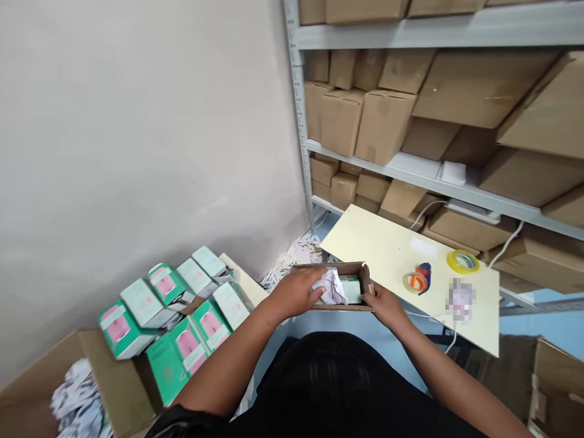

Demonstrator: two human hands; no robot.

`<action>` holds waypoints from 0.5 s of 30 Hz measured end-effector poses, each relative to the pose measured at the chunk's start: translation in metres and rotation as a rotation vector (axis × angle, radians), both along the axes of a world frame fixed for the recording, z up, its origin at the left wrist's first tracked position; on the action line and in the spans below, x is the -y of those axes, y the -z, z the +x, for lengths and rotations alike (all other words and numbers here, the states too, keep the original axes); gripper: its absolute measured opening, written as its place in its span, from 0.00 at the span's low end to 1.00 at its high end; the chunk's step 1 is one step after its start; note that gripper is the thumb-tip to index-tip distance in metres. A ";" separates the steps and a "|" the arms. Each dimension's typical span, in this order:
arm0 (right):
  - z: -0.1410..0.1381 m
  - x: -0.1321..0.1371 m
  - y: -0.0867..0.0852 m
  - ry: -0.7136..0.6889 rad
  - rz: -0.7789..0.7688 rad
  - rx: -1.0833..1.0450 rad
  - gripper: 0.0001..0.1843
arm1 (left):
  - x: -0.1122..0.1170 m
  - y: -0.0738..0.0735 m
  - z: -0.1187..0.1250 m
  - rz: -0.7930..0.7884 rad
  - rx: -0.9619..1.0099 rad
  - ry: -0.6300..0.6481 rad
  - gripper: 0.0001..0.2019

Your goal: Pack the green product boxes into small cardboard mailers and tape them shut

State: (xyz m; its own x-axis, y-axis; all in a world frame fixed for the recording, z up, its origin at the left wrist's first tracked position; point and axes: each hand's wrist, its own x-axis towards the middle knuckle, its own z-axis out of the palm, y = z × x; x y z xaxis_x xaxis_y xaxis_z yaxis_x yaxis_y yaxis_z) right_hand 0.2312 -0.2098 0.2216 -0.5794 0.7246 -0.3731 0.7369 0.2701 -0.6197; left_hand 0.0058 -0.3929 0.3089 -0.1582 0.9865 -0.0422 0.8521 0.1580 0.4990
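Observation:
A small open cardboard box (353,268) sits at the near left edge of a pale yellow table (387,243). Inside it lie a green product box (352,289) and crumpled white paper (333,287). My left hand (298,291) is closed on the crumpled paper, pressing it into the box. At the box's right end my right hand (385,304) grips the near wall. My black top fills the bottom middle of the view.
Several green and pink product boxes (173,304) are piled on a low surface at the left. A cardboard carton (109,377) holds crumpled paper. Tape rolls (463,261) and a tape dispenser (417,280) lie on the table. Metal shelves (433,176) of brown cartons stand behind.

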 end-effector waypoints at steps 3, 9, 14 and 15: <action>0.021 -0.028 0.018 0.148 -0.031 -0.015 0.12 | -0.035 0.012 -0.011 0.211 0.040 -0.086 0.26; 0.035 -0.079 0.054 0.416 -0.179 -0.114 0.14 | -0.126 0.086 -0.041 0.024 0.473 -0.295 0.34; 0.010 -0.119 0.076 0.509 -0.183 -0.092 0.15 | -0.203 0.129 -0.066 -0.117 0.544 -0.188 0.32; 0.002 -0.127 0.080 0.525 -0.189 -0.089 0.15 | -0.217 0.133 -0.073 -0.120 0.517 -0.180 0.31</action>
State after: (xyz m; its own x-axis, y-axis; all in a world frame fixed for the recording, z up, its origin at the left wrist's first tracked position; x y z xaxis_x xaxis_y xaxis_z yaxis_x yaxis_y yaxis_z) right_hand 0.2336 -0.0831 0.1421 -0.1940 0.8493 -0.4910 0.6853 -0.2408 -0.6873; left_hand -0.0673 -0.1761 0.1755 -0.2532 0.9293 -0.2690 0.4558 0.3598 0.8141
